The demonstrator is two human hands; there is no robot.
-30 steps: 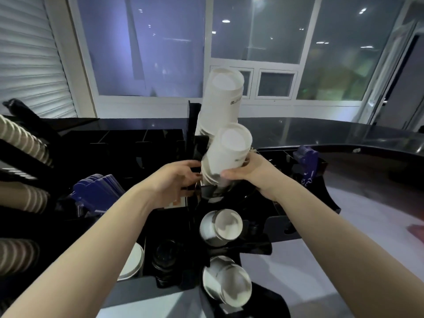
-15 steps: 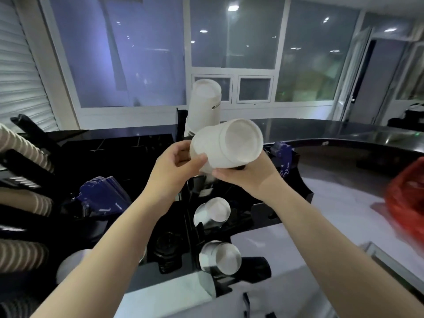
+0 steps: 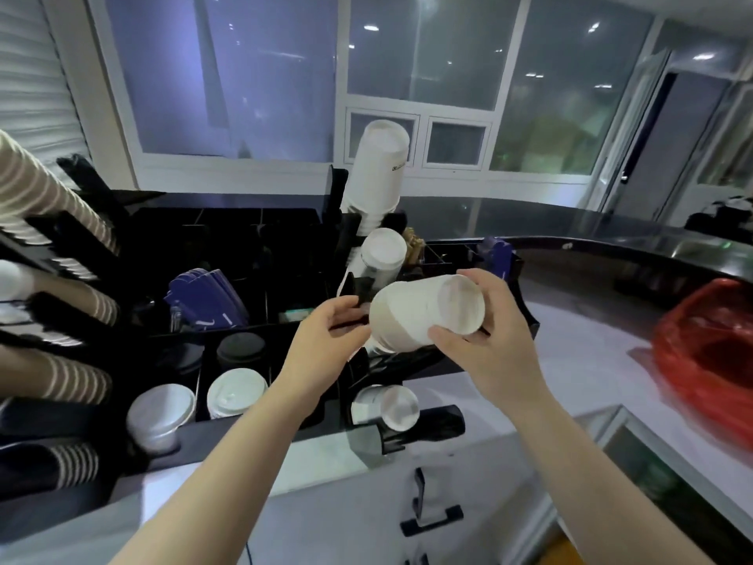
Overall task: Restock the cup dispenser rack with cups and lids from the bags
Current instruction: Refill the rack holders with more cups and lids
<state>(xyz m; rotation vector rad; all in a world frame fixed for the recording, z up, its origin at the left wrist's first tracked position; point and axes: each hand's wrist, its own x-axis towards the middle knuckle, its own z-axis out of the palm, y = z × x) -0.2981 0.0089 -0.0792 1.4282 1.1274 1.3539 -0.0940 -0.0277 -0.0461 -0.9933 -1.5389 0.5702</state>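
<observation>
A short stack of white paper cups (image 3: 423, 314) lies on its side in the air in front of the black dispenser rack (image 3: 350, 238), bottoms toward me. My right hand (image 3: 485, 344) grips the stack near its bottom end, thumb below and fingers over the top. At the stack's open end my left hand (image 3: 326, 332) has its curled fingers on the rim. More white cup stacks sit in the rack: a tall one at the top (image 3: 377, 169), one below it (image 3: 381, 252) and one at the bottom (image 3: 387, 405).
Brown striped cup stacks (image 3: 53, 197) stick out of a rack at the left. A black organizer holds white lids (image 3: 236, 391), black lids (image 3: 240, 348) and blue packets (image 3: 208, 295). A red plastic bag (image 3: 709, 344) lies on the white counter at right.
Both hands have pulled the white cup stack out of the rack's middle slot and down toward me, tipping it sideways. The view has swung down and right, showing the red bag.
</observation>
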